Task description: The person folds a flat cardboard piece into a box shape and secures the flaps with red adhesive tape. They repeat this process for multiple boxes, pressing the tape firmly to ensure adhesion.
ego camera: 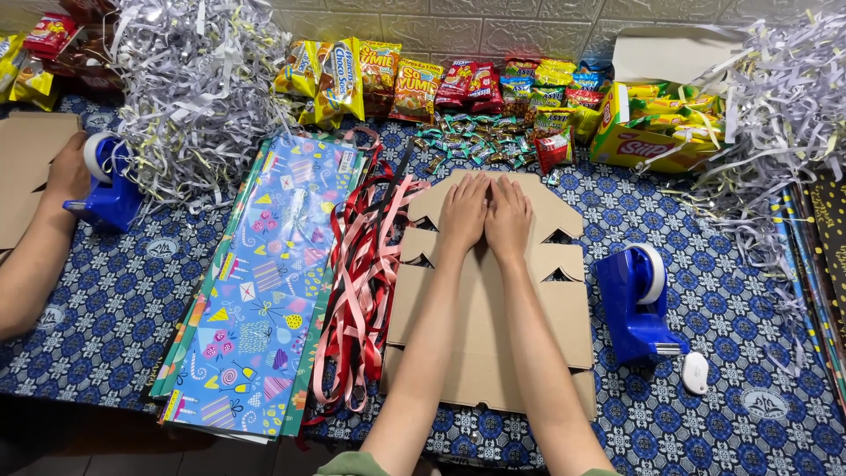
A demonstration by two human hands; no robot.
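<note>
A flat, unfolded brown cardboard box (564,317) lies on the blue patterned tablecloth in front of me. My left hand (463,211) and my right hand (508,217) rest side by side, palms down, on its far flap, fingers together and pressed flat. Neither hand holds anything. A blue tape dispenser (636,304) stands just right of the cardboard. A pile of red and pink ribbons (361,282) lies along its left edge.
Colourful wrapping paper sheets (260,291) lie at left. Another person's hand (66,172) rests on a second blue tape dispenser (106,189) far left. Snack packets (414,84), wrapped candies (467,141), a yellow box (648,132) and shredded paper (198,88) line the back. A small white object (695,372) lies at right.
</note>
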